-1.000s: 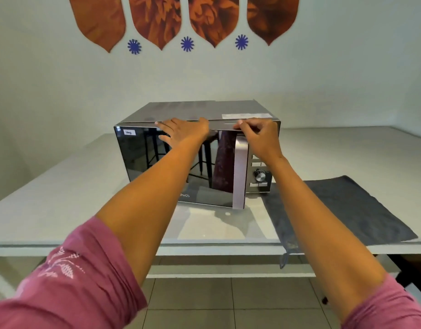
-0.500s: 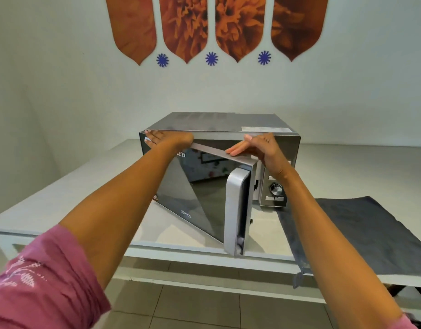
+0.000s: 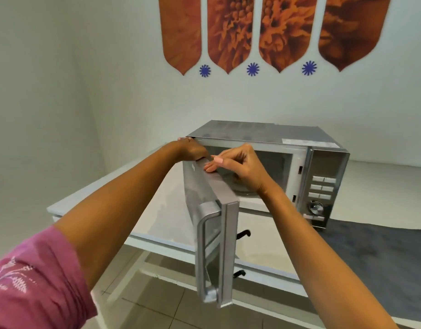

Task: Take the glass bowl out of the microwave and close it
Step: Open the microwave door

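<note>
A silver microwave stands on a white table. Its door is swung wide open toward me, edge-on, with the handle facing me. My left hand rests on the microwave's top left corner by the door hinge. My right hand has its fingers on the door's top edge. Behind my right wrist, part of a glass bowl or turntable shows on the cavity floor; I cannot tell which.
The control panel with buttons and a dial is on the microwave's right. A dark grey cloth lies on the table to the right. The table's front edge is close below the open door. Tiled floor lies beneath.
The door went from shut, to half open, to fully open. My right hand followed its top edge, and my left hand slid to the top left corner. The view moved closer.
</note>
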A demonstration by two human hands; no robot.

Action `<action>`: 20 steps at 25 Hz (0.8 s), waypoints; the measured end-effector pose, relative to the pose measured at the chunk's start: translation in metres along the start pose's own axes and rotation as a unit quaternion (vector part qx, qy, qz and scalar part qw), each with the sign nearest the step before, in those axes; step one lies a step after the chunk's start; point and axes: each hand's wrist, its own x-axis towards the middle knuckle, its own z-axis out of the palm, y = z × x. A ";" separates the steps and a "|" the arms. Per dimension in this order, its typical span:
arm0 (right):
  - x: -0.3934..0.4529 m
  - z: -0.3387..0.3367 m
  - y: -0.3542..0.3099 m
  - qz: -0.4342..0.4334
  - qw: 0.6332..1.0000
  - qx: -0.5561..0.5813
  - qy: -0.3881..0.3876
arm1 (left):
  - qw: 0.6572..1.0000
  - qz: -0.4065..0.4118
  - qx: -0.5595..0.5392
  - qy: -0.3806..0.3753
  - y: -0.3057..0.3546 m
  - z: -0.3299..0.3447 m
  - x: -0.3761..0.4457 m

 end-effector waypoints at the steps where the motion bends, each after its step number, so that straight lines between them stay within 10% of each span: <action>1: 0.002 0.010 0.003 -0.014 1.000 0.007 0.004 | 1.000 -0.003 -0.006 -0.011 -0.007 0.000 -0.001; 20: 0.036 0.152 0.031 -0.126 0.988 -0.081 0.030 | 0.975 0.150 0.161 -0.029 -0.119 -0.040 -0.005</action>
